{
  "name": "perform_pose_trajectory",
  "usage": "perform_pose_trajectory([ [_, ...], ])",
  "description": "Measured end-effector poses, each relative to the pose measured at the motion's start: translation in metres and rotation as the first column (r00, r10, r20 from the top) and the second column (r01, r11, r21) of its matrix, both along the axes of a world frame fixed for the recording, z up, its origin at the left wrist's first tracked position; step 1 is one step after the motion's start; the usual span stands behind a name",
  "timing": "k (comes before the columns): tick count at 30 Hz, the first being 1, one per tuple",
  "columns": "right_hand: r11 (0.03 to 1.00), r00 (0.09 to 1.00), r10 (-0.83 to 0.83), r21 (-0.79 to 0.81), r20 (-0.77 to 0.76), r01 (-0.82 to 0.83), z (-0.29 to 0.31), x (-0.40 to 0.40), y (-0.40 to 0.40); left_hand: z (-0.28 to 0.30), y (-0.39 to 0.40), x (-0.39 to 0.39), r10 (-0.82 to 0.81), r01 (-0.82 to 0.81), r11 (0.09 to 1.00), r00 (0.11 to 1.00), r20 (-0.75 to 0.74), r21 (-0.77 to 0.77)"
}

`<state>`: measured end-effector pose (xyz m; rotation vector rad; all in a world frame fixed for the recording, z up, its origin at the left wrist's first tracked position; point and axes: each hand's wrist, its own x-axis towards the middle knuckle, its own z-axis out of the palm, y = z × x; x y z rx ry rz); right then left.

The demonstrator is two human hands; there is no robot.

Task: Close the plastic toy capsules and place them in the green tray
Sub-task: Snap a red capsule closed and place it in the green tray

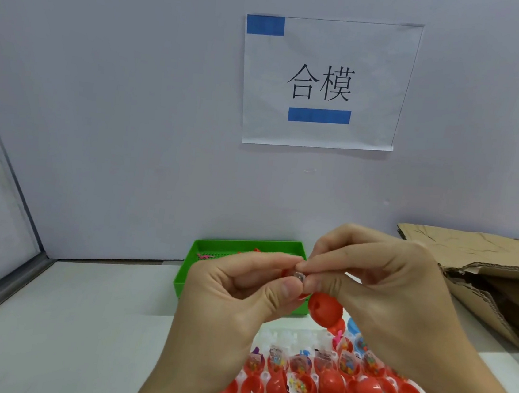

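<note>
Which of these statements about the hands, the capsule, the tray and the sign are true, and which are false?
1. Both hands, left hand and right hand, hold one red capsule. True.
2. The green tray stands against the back wall. True.
3. The held capsule lies inside the tray. False: it is held in the air, in front of the tray.
4. The paper sign lies flat on the table. False: it hangs on the wall.
5. Torn cardboard lies on the person's right. True.
</note>
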<state>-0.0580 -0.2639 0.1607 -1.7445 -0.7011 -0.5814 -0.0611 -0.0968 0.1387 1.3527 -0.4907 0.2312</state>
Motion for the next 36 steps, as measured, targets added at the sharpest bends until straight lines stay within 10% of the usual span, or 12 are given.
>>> perform_pose_trajectory([
  [11,0.999,0.998,0.020,0.028,-0.056,-0.019,0.000,0.001,-0.003,0.003,0.001,-0.003,-0.057,0.057,0.998,0.995,-0.082,0.000],
  [23,0.999,0.942,0.038,-0.009,-0.334,-0.044,-0.012,0.012,-0.004,0.000,0.004,0.008,-0.126,-0.047,0.900,0.924,-0.362,-0.433],
  [36,0.995,0.915,0.095,0.024,-0.392,-0.093,-0.008,0.010,-0.004,-0.007,0.002,0.011,-0.009,-0.099,0.934,0.954,-0.300,-0.344],
])
